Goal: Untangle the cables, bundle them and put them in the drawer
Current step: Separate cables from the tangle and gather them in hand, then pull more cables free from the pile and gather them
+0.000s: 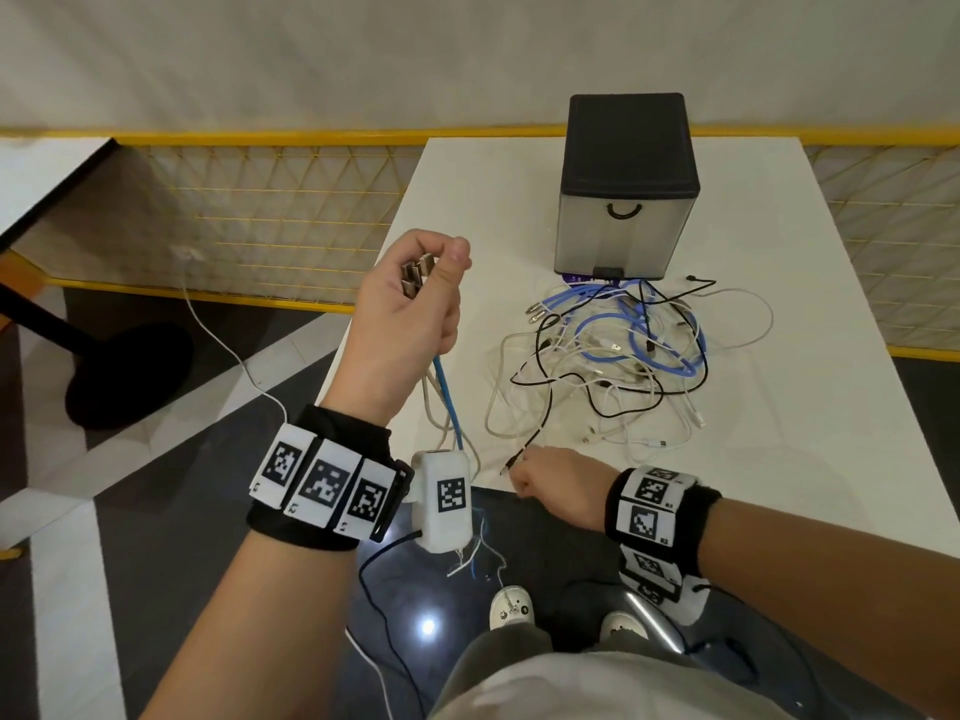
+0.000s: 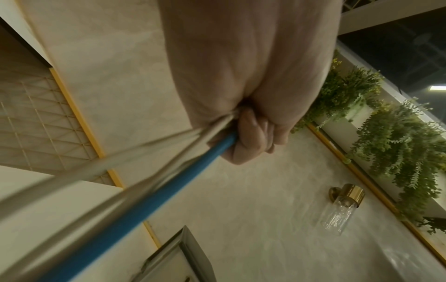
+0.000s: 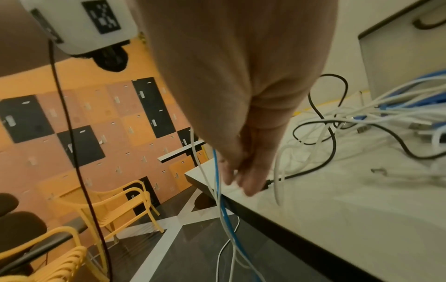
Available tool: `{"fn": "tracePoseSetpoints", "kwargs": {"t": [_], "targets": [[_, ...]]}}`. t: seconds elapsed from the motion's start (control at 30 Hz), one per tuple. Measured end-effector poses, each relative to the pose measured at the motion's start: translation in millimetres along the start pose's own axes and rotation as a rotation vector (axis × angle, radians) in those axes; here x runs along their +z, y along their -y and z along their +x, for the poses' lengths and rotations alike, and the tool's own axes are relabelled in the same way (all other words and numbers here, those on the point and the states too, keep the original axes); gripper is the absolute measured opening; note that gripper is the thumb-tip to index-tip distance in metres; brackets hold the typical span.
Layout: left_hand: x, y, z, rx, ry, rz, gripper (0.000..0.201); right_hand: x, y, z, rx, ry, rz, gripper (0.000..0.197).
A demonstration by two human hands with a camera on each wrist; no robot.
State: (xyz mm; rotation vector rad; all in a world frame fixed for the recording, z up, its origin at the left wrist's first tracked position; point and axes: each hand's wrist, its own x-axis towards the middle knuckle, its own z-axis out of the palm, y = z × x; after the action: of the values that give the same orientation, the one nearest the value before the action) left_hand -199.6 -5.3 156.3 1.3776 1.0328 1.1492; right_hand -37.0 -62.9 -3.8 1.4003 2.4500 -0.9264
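Note:
My left hand (image 1: 415, 283) is raised over the table's left edge and grips several metal USB plugs (image 1: 416, 272). A blue cable (image 1: 448, 402) and white cables hang from the fist (image 2: 251, 133) past the table's front edge; the blue one (image 2: 169, 181) runs taut. A tangle of white, blue and black cables (image 1: 618, 356) lies in front of the drawer box (image 1: 626, 189), whose drawer is shut. My right hand (image 1: 540, 480) is at the table's front edge, fingers (image 3: 248, 181) pointing down and fairly straight beside the plug of a black cable (image 1: 511, 459).
The white table (image 1: 779, 459) ends just under my right hand. A yellow mesh fence (image 1: 260, 210) runs behind and to the left. Another table with a black round base (image 1: 124, 371) stands at the left. Yellow chairs (image 3: 108, 209) are on the floor below.

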Motion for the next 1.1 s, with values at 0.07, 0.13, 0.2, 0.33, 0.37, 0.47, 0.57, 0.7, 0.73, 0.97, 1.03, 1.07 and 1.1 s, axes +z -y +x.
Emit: {"fn": "tracePoseSetpoints", "kwargs": {"t": [0.07,0.13,0.2,0.33,0.37,0.47,0.57,0.7,0.73,0.97,1.03,1.07,1.1], "targets": [[-1,1,0,-0.004,0.001,0.000,0.017,-3,6,0,-0.090,0.123,0.124,0.024],[-2,0,-1,-0.006,0.008,0.003,0.018,-1,12,-2,-0.142,0.157,0.114,0.026],[-3,1,-2,-0.003,0.012,0.002,0.019,2,9,2,-0.085,-0.031,0.035,0.025],[-1,7,-5,-0.004,0.035,-0.019,0.029,5,-7,26,0.022,-0.170,-0.091,0.035],[1,10,-5,-0.013,0.044,-0.030,0.032,6,-9,30,0.022,-0.160,-0.121,0.035],[8,19,-6,-0.052,0.044,-0.036,0.036,13,-15,39,0.021,-0.148,-0.190,0.031],[12,25,-5,-0.073,0.023,-0.032,0.037,16,-21,43,0.036,-0.170,-0.198,0.024],[10,31,-2,-0.061,-0.021,-0.001,0.038,-1,-20,35,0.068,-0.328,0.058,0.017],[9,33,0,-0.052,-0.036,0.009,0.038,-10,-18,30,0.080,-0.396,0.177,0.015],[18,55,14,-0.042,-0.043,0.152,0.023,-86,-4,-5,-0.019,-0.816,0.816,0.006],[32,56,17,-0.059,-0.001,0.170,0.019,-100,-3,-10,-0.048,-0.865,0.853,0.008],[39,55,18,-0.056,0.013,0.180,0.016,-104,-3,-13,-0.060,-0.879,0.864,0.009],[45,55,20,-0.046,0.011,0.195,0.015,-106,-4,-15,-0.065,-0.880,0.862,0.010]]}}
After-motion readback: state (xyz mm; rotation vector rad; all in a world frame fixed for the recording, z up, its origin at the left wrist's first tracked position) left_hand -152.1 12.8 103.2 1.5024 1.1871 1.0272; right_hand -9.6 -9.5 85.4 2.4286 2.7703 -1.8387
